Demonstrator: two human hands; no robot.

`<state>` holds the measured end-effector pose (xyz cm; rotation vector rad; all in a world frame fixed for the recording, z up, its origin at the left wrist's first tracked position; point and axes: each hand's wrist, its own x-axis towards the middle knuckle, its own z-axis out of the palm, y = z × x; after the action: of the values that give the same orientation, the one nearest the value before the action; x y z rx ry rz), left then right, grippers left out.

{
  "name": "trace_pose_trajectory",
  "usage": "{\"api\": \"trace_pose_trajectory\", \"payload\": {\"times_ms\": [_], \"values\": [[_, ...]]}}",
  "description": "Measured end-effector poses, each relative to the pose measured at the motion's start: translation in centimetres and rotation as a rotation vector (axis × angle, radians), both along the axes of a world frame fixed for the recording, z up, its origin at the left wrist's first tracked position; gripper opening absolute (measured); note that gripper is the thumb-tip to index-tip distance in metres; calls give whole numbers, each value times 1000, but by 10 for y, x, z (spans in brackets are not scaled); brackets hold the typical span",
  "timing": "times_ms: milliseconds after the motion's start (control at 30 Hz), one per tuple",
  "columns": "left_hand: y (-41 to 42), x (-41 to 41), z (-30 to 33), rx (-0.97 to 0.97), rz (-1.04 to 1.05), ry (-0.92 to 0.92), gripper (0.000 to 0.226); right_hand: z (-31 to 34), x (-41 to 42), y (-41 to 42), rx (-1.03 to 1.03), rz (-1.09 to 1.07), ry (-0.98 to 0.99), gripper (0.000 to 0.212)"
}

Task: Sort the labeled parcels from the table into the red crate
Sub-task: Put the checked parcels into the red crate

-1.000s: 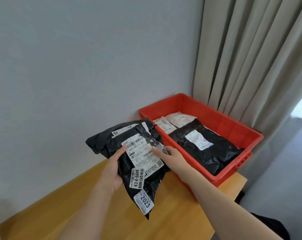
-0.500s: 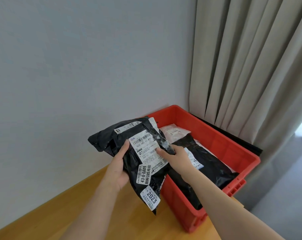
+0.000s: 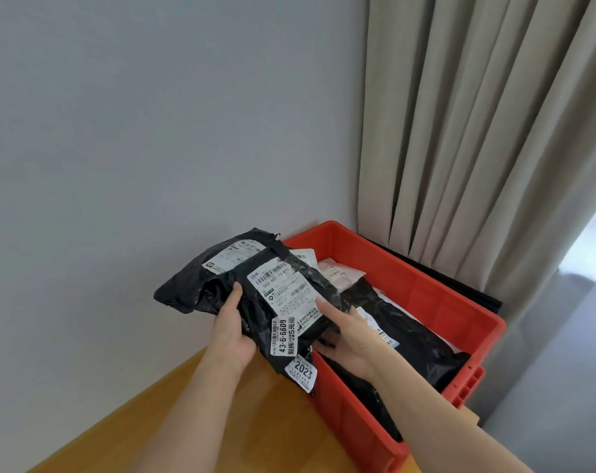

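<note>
Above the crate (image 3: 426, 288), both hands (image 3: 231, 336) grip a black parcel (image 3: 255, 295) — long axis slanting down-right.

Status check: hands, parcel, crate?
Left hand and right hand both grip black parcel, held above the red crate near rim. Black bag already inside. Nothing blocking.

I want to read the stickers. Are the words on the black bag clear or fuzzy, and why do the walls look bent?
Head view: the big numbers on the held black parcel read clearly, the small print is fuzzy. Head view: the wide lens tilts the curtain. Head view: soft, even light, no glare; both the left hand and right hand are sharp.
</note>
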<state>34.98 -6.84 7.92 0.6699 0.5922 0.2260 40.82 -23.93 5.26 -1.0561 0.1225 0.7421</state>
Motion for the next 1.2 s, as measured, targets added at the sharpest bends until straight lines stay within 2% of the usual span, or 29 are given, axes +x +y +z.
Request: {"api": "trace_pose_trajectory", "payload": {"times_ms": [67, 200, 400, 600, 733, 767, 833, 933, 1067, 1100, 1200], "values": [[0, 5, 0, 21, -18, 3, 29, -2, 2, 7, 27, -43, -6, 64], [4, 15, -4, 76, -80, -6, 42, -1, 13, 13, 30, -172, 1, 42], [18, 43, -8, 83, -121, 20, 56, -14, 51, 26, 22, -254, 41, 33], [41, 87, -8, 122, 2, 47, 52, -27, 111, 28, -31, -380, 53, 31], [62, 118, 4, 273, 94, 51, 46, -45, 145, 23, -133, -465, 50, 15], [65, 124, 6, 317, 110, 63, 44, -51, 151, 24, -184, -482, 50, 17], [69, 134, 8, 378, 118, 58, 41, -65, 161, 25, -277, -499, 61, 36], [73, 142, 9, 431, 129, 47, 38, -83, 164, 28, -368, -476, 94, 33], [85, 149, 12, 478, 197, 38, 42, -98, 161, 46, -430, -400, 122, 68], [88, 150, 13, 499, 226, 34, 42, -101, 161, 51, -441, -382, 119, 71], [90, 152, 18, 614, 314, 50, 31, -107, 158, 65, -488, -317, 92, 59]]}}
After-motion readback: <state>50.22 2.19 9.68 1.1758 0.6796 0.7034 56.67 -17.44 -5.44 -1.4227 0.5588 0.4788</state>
